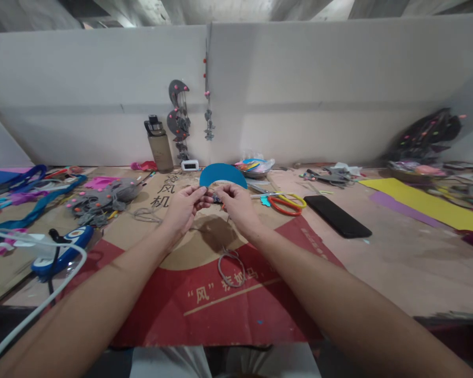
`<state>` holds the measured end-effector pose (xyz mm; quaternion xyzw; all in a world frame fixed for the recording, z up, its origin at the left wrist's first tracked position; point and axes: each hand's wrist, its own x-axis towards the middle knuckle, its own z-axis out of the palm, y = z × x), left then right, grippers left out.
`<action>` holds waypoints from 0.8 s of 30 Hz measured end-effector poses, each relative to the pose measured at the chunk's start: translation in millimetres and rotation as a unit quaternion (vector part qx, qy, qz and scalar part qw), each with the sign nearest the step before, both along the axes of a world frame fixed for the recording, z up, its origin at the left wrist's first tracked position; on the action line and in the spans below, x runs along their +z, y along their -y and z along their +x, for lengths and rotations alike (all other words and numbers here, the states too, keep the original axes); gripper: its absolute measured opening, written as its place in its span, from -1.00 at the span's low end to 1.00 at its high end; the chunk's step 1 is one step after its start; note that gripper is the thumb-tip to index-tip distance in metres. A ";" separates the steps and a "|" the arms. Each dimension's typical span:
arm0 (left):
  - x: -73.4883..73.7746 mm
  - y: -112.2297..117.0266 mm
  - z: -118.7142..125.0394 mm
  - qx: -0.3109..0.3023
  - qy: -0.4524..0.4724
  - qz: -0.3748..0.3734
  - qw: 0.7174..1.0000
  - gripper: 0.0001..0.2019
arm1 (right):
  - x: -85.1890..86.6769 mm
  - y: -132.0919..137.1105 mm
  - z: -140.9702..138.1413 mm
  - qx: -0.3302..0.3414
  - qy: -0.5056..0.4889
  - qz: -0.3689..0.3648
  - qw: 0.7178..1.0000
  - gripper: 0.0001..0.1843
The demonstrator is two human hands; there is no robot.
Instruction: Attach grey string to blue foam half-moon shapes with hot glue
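My left hand (184, 206) and my right hand (236, 206) meet over the middle of the table, fingers pinched together on a small dark grey piece (216, 198) between them. A grey cord (230, 265) hangs from it and lies looped on the red and tan cardboard sheet (205, 304) below. A blue semicircle of foam (223, 174) stands just behind my hands.
Orange and yellow scissors (286, 203) and a black phone (337, 216) lie to the right. Yellow and purple sheets (418, 202) sit further right. At left are grey felt pieces (102, 199), a blue glue gun (63, 249) with white cable, and a bottle (160, 144) by the wall.
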<state>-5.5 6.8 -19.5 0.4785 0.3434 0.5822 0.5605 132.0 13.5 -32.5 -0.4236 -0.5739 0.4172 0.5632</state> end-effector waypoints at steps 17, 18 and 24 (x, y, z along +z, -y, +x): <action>7.5 -13.9 -17.0 0.076 0.055 0.018 0.995 -0.91 | 3.4 -20.1 38.3 -0.131 0.420 0.043 0.897 -0.66; 7.8 -15.9 -20.0 0.090 0.052 0.023 0.994 -0.91 | 0.6 -21.8 40.8 -0.127 0.449 0.013 0.884 -0.64; 6.0 -21.3 -27.0 0.118 0.003 0.037 0.992 -0.86 | -24.0 -27.0 37.4 -0.080 0.436 -0.023 0.896 -0.79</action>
